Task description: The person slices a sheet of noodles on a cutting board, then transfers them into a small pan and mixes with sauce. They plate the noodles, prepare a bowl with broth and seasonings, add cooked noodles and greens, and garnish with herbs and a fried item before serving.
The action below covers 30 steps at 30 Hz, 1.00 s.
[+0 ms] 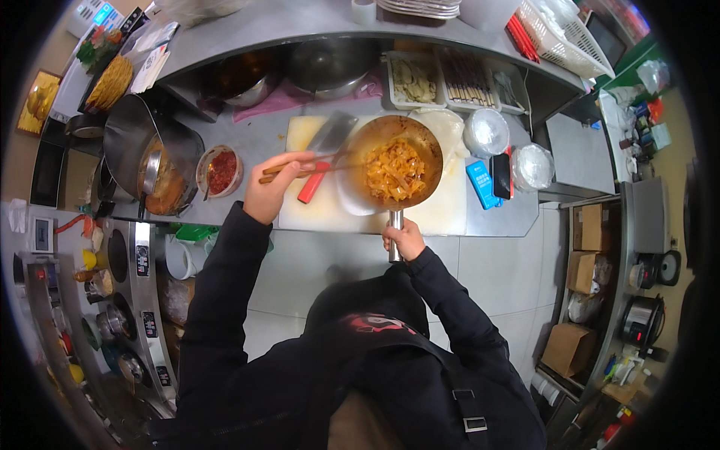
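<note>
In my right hand (404, 238) is the metal handle (396, 225) of a round wok (432, 154). Glossy, reddish-brown cooked strips (395, 170) lie in the wok's bowl. My left hand (275, 183) grips a pair of wooden chopsticks (326, 164), whose tips reach over the wok's left side. Beneath the wok is a white plate or bowl (350, 194), mostly hidden. A pale cutting board (450, 211) lies under these things. On it, a broad cleaver blade (336, 130) and a red handle (313, 183) show behind the chopsticks.
Left on the counter stand a tub of red sauce (220, 171) with a spoon and a large pot (126, 126). Film-covered bowls (486, 133), a blue packet (482, 184) and a phone (500, 175) sit right. An overhead shelf (315, 25) spans the back, above several food trays (416, 79).
</note>
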### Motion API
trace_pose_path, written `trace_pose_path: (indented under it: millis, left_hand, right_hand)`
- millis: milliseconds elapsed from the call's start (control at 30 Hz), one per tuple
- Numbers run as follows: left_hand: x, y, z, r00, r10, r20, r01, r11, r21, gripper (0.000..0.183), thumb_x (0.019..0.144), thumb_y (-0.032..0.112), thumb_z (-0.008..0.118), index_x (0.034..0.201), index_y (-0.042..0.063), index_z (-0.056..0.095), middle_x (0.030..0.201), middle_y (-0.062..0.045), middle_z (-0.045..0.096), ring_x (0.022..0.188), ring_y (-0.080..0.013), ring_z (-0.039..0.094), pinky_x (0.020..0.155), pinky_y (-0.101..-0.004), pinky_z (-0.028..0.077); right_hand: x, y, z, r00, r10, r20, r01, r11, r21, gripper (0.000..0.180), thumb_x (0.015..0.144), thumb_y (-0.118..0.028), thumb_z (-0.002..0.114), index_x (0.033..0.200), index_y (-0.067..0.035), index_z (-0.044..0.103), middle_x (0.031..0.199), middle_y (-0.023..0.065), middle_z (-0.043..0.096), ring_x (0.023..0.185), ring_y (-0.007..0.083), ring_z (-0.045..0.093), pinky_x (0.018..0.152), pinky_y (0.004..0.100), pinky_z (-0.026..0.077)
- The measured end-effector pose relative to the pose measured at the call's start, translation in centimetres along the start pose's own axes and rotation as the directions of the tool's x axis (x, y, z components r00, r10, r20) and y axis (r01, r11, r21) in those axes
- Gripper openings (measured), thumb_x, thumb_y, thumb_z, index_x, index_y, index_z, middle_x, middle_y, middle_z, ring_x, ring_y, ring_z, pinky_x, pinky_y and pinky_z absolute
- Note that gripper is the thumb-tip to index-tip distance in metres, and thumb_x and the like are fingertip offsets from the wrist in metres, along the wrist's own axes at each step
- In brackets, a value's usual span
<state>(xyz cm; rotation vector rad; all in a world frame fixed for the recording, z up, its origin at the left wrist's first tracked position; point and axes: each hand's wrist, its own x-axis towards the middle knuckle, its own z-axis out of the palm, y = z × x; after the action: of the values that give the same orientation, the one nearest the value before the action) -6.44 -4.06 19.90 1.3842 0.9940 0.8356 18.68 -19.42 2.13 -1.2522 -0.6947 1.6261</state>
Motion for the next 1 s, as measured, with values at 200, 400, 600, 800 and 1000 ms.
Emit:
trace_pose_path:
  millis: [200,400,600,800,1000]
  left_hand:
    - [-4.3,-8.7,6.1,0.996,0.087,-0.034,-0.093,0.911,-0.401,0.033,0.104,0.012,0.051,0.131,-0.005,0.058,0.147,-0.021,0.050,0.117,-0.0333,0.064,0.104,-0.0472,0.051]
    - [-7.4,-16.4,6.1,0.962,-0.037,-0.269,-0.081,0.906,-0.415,0.033,0.106,0.017,0.052,0.129,-0.006,0.058,0.144,-0.022,0.053,0.117,-0.0332,0.065,0.103,-0.0451,0.053]
    - [-9.1,-15.2,4.0,0.940,-0.111,-0.323,-0.025,0.921,-0.390,0.038,0.106,0.021,0.051,0.129,-0.009,0.057,0.139,-0.022,0.058,0.116,-0.0329,0.065,0.102,-0.0432,0.053]
    - [-10.9,-12.9,1.3,0.947,0.143,-0.287,-0.212,0.951,-0.225,0.030,0.104,0.009,0.049,0.125,-0.011,0.059,0.135,-0.023,0.060,0.116,-0.0329,0.065,0.103,-0.0434,0.052]
    - [-6.4,-12.2,3.0,0.954,0.161,-0.253,-0.219,0.950,-0.221,0.025,0.104,0.005,0.048,0.117,-0.009,0.064,0.128,-0.023,0.064,0.114,-0.0338,0.066,0.101,-0.0439,0.053]
  right_hand:
    - [0.9,2.7,1.2,0.924,-0.186,-0.334,0.062,0.935,-0.349,0.014,0.084,-0.010,0.064,0.092,0.000,0.058,0.070,0.0115,0.062,0.059,0.0228,0.061,0.059,0.0370,0.050]
    - [1.8,2.1,-0.2,0.863,-0.306,-0.402,-0.005,0.790,-0.613,0.016,0.080,-0.008,0.064,0.091,0.001,0.057,0.067,0.0186,0.059,0.060,0.0340,0.060,0.061,0.0419,0.049]
    - [1.6,0.8,-0.7,0.795,-0.523,-0.306,0.081,0.592,-0.802,0.021,0.083,-0.010,0.064,0.100,0.000,0.058,0.067,0.0212,0.059,0.060,0.0415,0.059,0.059,0.0461,0.048]
    - [0.9,-1.3,-1.5,0.774,-0.558,-0.299,0.067,0.541,-0.838,0.029,0.084,-0.009,0.063,0.111,-0.001,0.058,0.069,0.0214,0.061,0.061,0.0408,0.061,0.060,0.0437,0.050]
    - [-0.1,-2.1,-1.0,0.816,-0.507,-0.279,0.040,0.529,-0.847,0.028,0.083,-0.008,0.062,0.110,-0.001,0.059,0.068,0.0205,0.061,0.059,0.0395,0.061,0.060,0.0416,0.050]
